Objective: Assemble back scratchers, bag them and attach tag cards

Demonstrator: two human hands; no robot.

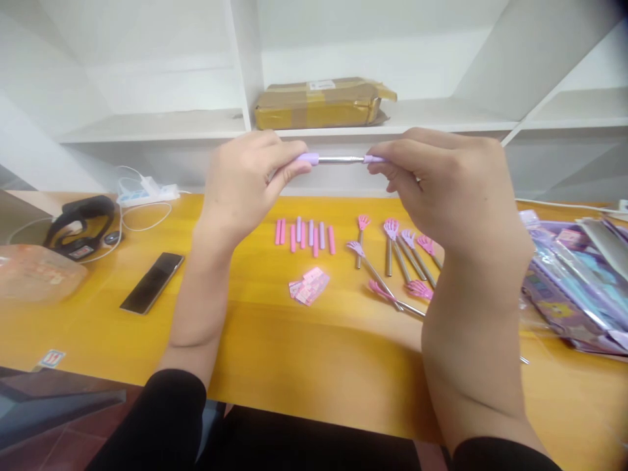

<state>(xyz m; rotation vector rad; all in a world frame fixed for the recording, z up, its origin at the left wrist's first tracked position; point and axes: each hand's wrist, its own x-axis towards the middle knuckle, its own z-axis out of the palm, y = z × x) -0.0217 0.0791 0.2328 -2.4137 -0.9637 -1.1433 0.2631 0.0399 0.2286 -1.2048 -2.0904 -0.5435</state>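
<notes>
Raised above the table, a back scratcher (pixel 339 159) with a metal rod lies level between my two hands. My left hand (pixel 245 186) pinches its purple handle sleeve at one end. At the other end my right hand (pixel 444 180) is closed around the purple head part, which is mostly hidden by the fingers. Below, several pink and purple handle tubes (pixel 315 241) lie in loose rows. Right of them are several back scratchers (pixel 391 230) with pink or purple hand-shaped heads and bare metal rods, some partly covered by my right arm. Small pink printed cards (pixel 313 286) lie in front.
At left are a phone (pixel 152 282), black headphones (pixel 83 226), a power strip (pixel 148 193) with cables, and a translucent orange-tinted bag (pixel 39 273). Plastic-wrapped purple packages (pixel 579 281) sit at right. A taped cardboard box (pixel 318 104) rests on the white shelf (pixel 171 124) behind.
</notes>
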